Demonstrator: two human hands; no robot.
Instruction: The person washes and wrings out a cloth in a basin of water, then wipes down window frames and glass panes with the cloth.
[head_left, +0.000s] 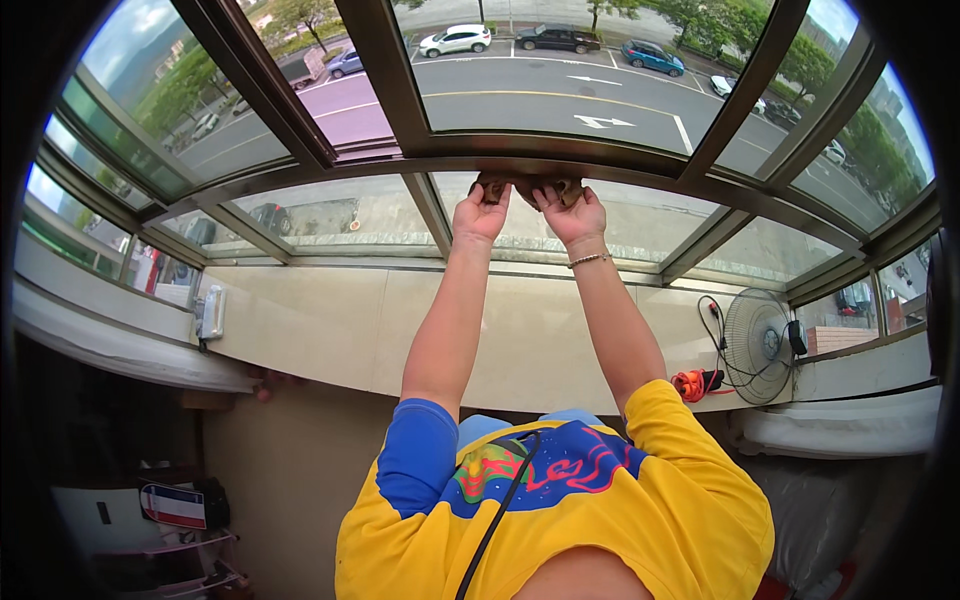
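Both my arms reach forward to the brown metal window frame (630, 171). My left hand (481, 216), palm up, has its fingers on a crumpled brown cloth (530, 182) pressed against the underside of the frame's crossbar. Beside it my right hand (574, 215), also palm up, grips the cloth's other end with bent fingers. A beaded bracelet (589, 259) circles my right wrist. The frame and the cloth partly hide my fingertips. Above the crossbar is a large glass pane (517, 97); a lower pane (615, 217) lies behind my hands.
A pale stone sill (315, 322) runs below the windows. On its right stand a fan (766, 341) with a black cable and a bundle of orange-red cord (694, 385). A white device (213, 311) is at the left end. White rolled material (840, 427) lies along the right side.
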